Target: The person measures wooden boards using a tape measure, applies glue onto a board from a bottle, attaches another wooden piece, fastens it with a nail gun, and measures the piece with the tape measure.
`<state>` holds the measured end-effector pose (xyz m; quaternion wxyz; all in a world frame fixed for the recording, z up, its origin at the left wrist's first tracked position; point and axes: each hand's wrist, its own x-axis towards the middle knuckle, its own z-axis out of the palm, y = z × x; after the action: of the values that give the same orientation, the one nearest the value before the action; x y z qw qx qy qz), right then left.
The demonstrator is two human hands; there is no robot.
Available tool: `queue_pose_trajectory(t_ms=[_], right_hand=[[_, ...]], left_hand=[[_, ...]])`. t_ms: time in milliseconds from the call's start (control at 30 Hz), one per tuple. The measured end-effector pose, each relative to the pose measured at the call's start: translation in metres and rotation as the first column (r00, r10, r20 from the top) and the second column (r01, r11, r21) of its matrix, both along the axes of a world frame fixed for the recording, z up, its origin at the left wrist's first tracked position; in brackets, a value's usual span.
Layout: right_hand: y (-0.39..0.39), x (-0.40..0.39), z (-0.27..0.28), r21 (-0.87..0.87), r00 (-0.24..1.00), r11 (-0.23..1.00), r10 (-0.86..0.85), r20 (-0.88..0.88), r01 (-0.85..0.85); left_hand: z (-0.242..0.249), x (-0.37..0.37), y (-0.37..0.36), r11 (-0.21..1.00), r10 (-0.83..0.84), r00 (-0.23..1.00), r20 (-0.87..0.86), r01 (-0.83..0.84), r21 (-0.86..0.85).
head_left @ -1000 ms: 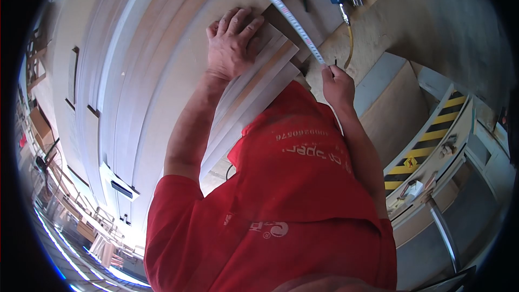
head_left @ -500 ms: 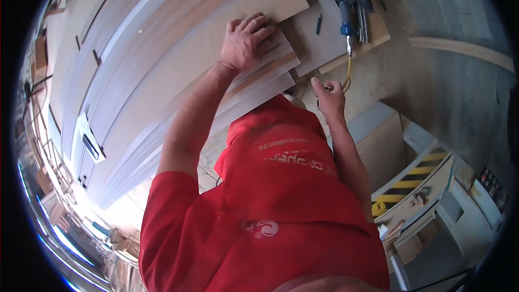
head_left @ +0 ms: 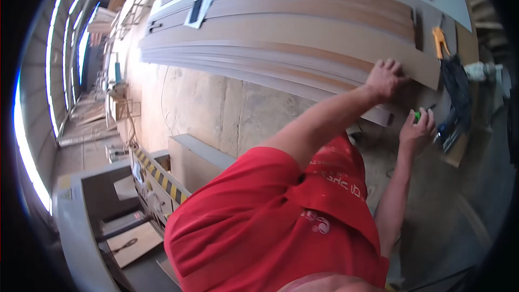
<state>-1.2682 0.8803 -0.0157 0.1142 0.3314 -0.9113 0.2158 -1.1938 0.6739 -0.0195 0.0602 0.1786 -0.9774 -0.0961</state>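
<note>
View swung round since earlier frame; tape now retracted. Your left hand (head_left: 385,78) flat, open, pressing top board (head_left: 303,32) of stack. Your right hand (head_left: 416,132) clenched round small green object (head_left: 417,115). Judged step: marking board end. Next: steady board. Board's long axis runs left-right across view.

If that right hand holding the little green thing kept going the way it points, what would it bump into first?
Probably the blue power tool lying just beyond the right hand on the bench; depth is hard to judge.
</note>
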Motion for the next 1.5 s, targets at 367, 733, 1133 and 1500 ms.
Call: queue_pose_trajectory(t_ms=[367,733,1133,1500], right_hand=[[-0.087,-0.059,-0.020,-0.054,0.860,0.873,0.486,0.158,-0.484],[-0.092,-0.064,-0.016,0.162,0.847,0.831,0.524,0.092,-0.532],[-0.092,-0.059,-0.007,0.269,0.867,0.825,0.481,0.128,-0.497],[-0.097,-0.054,0.002,0.274,0.870,0.826,0.475,0.134,-0.493]], left_hand=[[-0.025,-0.006,-0.011,0.983,0.019,0.980,-0.200,0.018,0.184],[0.001,0.123,-0.084,0.913,0.145,0.925,-0.350,0.011,0.407],[-0.005,0.435,-0.298,0.035,0.991,0.001,-0.134,-0.968,0.250],[0.009,0.426,-0.303,-0.004,0.998,-0.014,-0.055,-0.985,0.172]])
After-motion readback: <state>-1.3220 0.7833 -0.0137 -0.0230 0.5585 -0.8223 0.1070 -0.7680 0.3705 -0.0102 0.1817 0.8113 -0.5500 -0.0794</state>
